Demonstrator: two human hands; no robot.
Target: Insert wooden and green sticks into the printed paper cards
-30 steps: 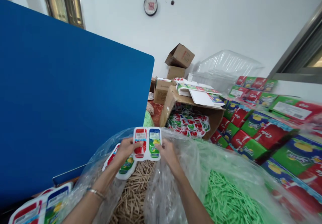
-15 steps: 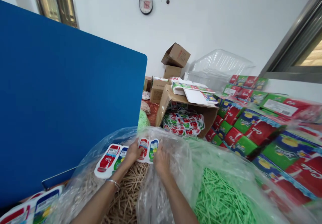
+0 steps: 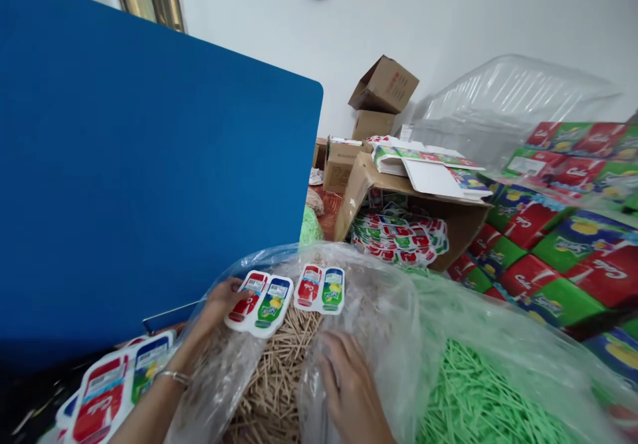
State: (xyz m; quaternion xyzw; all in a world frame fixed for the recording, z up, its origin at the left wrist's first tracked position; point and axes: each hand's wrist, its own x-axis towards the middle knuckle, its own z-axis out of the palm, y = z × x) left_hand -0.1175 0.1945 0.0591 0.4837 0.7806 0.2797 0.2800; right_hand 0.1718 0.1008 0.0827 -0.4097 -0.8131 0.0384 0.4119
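My left hand [image 3: 218,308] is closed on the left edge of a printed card [image 3: 269,304] with a red cola bottle and a green lemon drink bottle on it. Its thumb lies on top. A second card of the same print [image 3: 319,289] rests just right of it, untouched, on a clear plastic bag [image 3: 369,284]. Short brown sticks [image 3: 279,364] fill the bag's mouth below both cards. Over the bag's right fold is my right hand [image 3: 353,384], its fingers bent but apart, with no object visible in it.
More printed cards [image 3: 102,401] lie at lower left beside a blue panel [image 3: 149,165]. Green sticks [image 3: 478,397] fill another bag at right. Behind, a tipped carton [image 3: 356,195] holds loose cards [image 3: 399,234]. Cola-printed boxes [image 3: 543,258] are stacked along the right.
My left hand has left the smaller card and moved left onto the other card. My right hand has let go and drawn back toward me. The view has shifted left and down.
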